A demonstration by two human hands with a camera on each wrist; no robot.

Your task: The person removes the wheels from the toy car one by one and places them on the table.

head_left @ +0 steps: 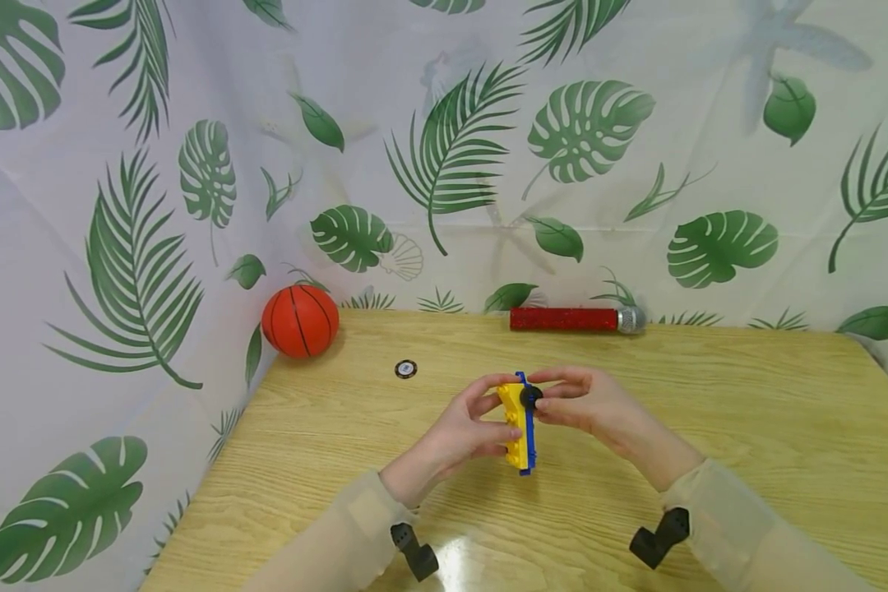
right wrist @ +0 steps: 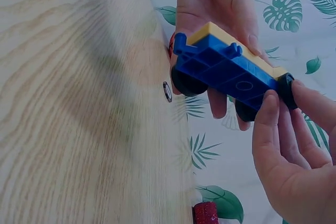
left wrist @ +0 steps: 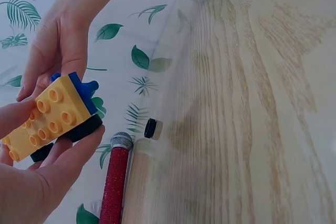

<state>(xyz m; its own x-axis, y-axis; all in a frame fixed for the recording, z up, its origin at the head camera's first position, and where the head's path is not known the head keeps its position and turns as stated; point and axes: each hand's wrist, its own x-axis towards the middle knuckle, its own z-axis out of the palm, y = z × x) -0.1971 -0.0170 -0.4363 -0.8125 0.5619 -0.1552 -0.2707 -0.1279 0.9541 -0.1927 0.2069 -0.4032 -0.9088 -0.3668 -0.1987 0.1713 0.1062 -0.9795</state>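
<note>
Between both hands is a small toy car, with a yellow studded top and a blue base. My left hand grips it around the yellow part, thumb on one side and fingers on the other. With thumb and fingertips, my right hand pinches a black wheel at one end of the base. Two more black wheels show on the far side in the right wrist view. A blue peg on the near side carries no wheel.
A red toy basketball sits at the table's back left, near a black-and-white chip. A red microphone lies along the back edge. On the table in the left wrist view is a small black round piece.
</note>
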